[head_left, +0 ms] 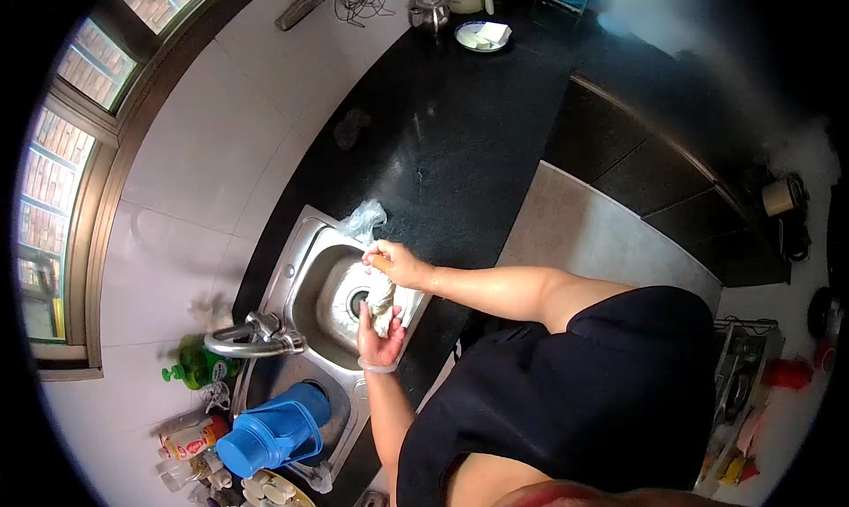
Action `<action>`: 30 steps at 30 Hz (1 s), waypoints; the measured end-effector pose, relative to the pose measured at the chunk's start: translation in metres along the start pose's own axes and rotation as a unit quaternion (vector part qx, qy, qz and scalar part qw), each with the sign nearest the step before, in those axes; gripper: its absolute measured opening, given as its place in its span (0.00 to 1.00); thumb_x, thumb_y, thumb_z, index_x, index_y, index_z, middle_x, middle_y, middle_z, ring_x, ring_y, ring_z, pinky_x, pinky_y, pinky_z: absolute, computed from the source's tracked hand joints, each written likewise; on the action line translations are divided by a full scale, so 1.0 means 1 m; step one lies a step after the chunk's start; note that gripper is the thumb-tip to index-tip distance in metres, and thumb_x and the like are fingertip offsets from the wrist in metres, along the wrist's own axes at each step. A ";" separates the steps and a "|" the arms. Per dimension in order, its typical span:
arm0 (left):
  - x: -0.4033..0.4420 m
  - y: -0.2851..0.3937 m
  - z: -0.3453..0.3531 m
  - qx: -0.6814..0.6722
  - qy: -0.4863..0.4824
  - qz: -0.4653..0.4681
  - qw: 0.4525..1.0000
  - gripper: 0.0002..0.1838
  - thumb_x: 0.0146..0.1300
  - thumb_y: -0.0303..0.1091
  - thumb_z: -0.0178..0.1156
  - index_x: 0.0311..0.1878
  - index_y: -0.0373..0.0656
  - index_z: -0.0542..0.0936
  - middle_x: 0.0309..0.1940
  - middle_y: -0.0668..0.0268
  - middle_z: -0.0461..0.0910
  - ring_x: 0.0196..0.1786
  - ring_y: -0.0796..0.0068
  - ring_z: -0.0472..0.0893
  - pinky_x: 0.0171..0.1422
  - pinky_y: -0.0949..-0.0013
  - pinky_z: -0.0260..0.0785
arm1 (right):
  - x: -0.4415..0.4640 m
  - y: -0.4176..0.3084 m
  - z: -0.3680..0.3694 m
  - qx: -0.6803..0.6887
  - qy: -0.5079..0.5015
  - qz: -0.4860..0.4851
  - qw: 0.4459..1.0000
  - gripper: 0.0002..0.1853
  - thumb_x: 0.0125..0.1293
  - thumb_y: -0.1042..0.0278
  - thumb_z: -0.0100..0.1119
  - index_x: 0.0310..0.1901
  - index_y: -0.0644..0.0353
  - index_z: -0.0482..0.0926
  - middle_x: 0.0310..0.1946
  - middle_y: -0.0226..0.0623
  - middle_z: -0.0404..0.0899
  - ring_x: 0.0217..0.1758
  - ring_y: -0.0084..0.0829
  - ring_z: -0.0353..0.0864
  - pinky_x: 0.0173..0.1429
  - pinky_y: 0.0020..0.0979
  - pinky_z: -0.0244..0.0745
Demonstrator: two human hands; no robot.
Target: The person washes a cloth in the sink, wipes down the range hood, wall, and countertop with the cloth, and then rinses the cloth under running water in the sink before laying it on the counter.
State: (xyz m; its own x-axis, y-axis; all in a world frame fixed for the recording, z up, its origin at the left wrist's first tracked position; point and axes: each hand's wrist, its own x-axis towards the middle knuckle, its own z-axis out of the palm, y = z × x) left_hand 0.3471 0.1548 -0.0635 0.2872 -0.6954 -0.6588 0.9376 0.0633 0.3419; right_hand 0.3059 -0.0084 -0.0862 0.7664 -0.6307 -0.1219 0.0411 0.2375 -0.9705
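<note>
Both hands are over the steel sink [330, 305], close together on a pale, whitish elongated item [381, 293] whose kind I cannot make out. My right hand [395, 264] has its fingers closed around a short orange-brown piece [381, 263], perhaps a handle, at the upper end of the pale item. My left hand [380, 337], with a pale band at the wrist, cups the lower end of that item. A crumpled clear plastic bag [363, 220] lies at the sink's edge beside my right hand.
A curved faucet [256, 337] stands at the sink's wall side. A blue plastic jug [274, 427] sits by the sink, near a green bottle [196, 362]. Farther along the black counter [433, 144] are a plate with white blocks [484, 36] and a metal teapot [430, 13].
</note>
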 end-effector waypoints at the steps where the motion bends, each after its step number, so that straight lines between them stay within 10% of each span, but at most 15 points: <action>1: -0.002 0.002 0.000 0.081 0.002 0.027 0.996 0.18 0.64 0.43 0.50 0.53 0.43 0.71 0.36 0.58 0.78 0.28 0.71 0.78 0.25 0.71 0.73 | -0.001 -0.006 -0.003 -0.105 0.005 -0.046 0.993 0.10 0.62 0.67 0.51 0.41 0.63 0.73 0.34 0.40 0.79 0.40 0.29 0.78 0.43 0.31 0.72; 3: -0.029 -0.002 0.034 0.133 0.093 0.210 0.964 0.22 0.54 0.21 0.54 0.54 0.38 0.69 0.36 0.59 0.77 0.30 0.76 0.77 0.34 0.78 0.71 | -0.015 -0.020 -0.010 -0.258 0.000 0.017 0.966 0.12 0.65 0.61 0.49 0.41 0.62 0.74 0.32 0.45 0.79 0.36 0.32 0.79 0.41 0.32 0.72; 6: -0.024 0.013 0.019 0.162 0.027 0.315 0.935 0.30 0.45 0.13 0.47 0.57 0.35 0.65 0.39 0.55 0.76 0.37 0.74 0.77 0.43 0.78 0.69 | -0.025 0.001 -0.009 -0.308 -0.066 0.080 0.946 0.18 0.64 0.53 0.48 0.39 0.62 0.76 0.30 0.46 0.79 0.35 0.33 0.78 0.39 0.33 0.71; 8: -0.032 0.022 0.012 0.028 -0.086 0.270 0.959 0.26 0.52 0.21 0.49 0.58 0.36 0.65 0.45 0.53 0.75 0.46 0.64 0.76 0.51 0.66 0.69 | -0.029 0.006 -0.008 -0.207 -0.109 0.159 0.959 0.24 0.64 0.48 0.49 0.39 0.66 0.77 0.28 0.38 0.78 0.32 0.28 0.77 0.37 0.30 0.70; 11: -0.041 0.025 0.016 -0.073 -0.148 0.238 0.957 0.23 0.60 0.30 0.50 0.60 0.38 0.65 0.50 0.54 0.74 0.52 0.57 0.74 0.57 0.54 0.66 | -0.045 -0.004 -0.013 -0.187 -0.149 -0.021 0.971 0.27 0.60 0.48 0.57 0.48 0.66 0.71 0.25 0.33 0.76 0.26 0.24 0.74 0.30 0.27 0.70; 14: -0.033 0.023 0.014 -0.082 -0.101 0.214 0.968 0.24 0.61 0.27 0.52 0.61 0.39 0.64 0.50 0.55 0.74 0.51 0.58 0.75 0.58 0.54 0.66 | -0.070 -0.085 -0.021 -0.118 -0.249 0.094 0.957 0.26 0.58 0.52 0.61 0.53 0.57 0.69 0.29 0.34 0.75 0.19 0.19 0.72 0.18 0.22 0.65; 19: -0.042 0.002 0.051 0.159 -0.045 0.259 0.952 0.20 0.62 0.26 0.54 0.57 0.36 0.65 0.45 0.53 0.74 0.47 0.64 0.76 0.50 0.66 0.72 | -0.069 -0.059 -0.012 -0.240 -0.232 -0.160 0.929 0.27 0.54 0.54 0.62 0.54 0.57 0.69 0.42 0.39 0.77 0.44 0.35 0.77 0.49 0.34 0.71; 30: -0.068 -0.003 0.116 0.206 -0.125 0.250 0.938 0.21 0.61 0.31 0.57 0.57 0.40 0.66 0.46 0.57 0.73 0.48 0.66 0.75 0.51 0.66 0.70 | -0.074 -0.091 -0.044 -0.192 -0.205 -0.172 0.944 0.17 0.56 0.56 0.62 0.38 0.63 0.77 0.30 0.38 0.80 0.34 0.26 0.76 0.38 0.29 0.71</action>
State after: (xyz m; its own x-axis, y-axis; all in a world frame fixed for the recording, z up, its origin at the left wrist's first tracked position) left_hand 0.3023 0.1191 0.0577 0.5669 -0.8022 -0.1876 0.5280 0.1790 0.8301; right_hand 0.2178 -0.0158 0.0017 0.9371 -0.2639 0.2286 0.1578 -0.2639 -0.9515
